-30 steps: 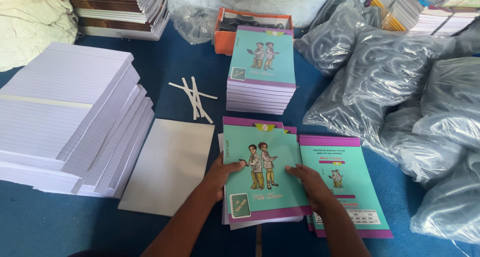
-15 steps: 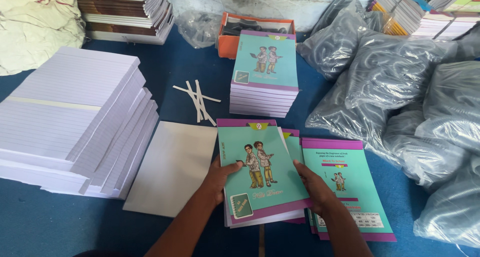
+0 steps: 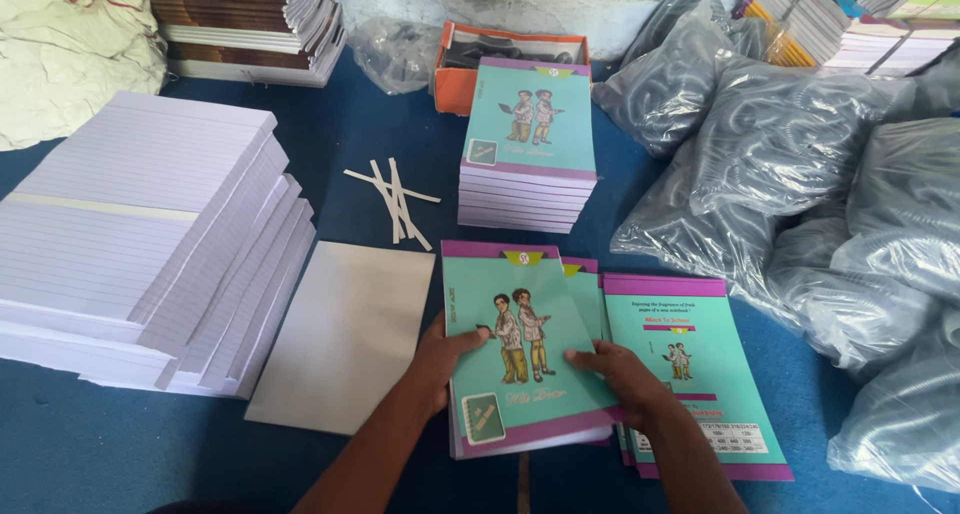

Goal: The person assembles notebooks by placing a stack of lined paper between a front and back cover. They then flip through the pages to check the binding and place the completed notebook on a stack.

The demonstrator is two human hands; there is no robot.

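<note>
A teal notebook with a purple border and two cartoon figures lies on a small pile in front of me. My left hand grips its left edge, thumb on the cover. My right hand rests flat on its right edge. Under and to the right sits a pile of back covers, teal with purple bands. A taller stack of the same notebooks stands further back. Left of the hands lies a grey card sheet.
Tall stacks of ruled white paper fill the left. Several thin white strips lie on the blue cloth. Grey plastic bags crowd the right. An orange box and book piles stand at the back.
The top notebook has turned slightly under both hands and now sits more squarely on the pile. The view has shifted a little downward.
</note>
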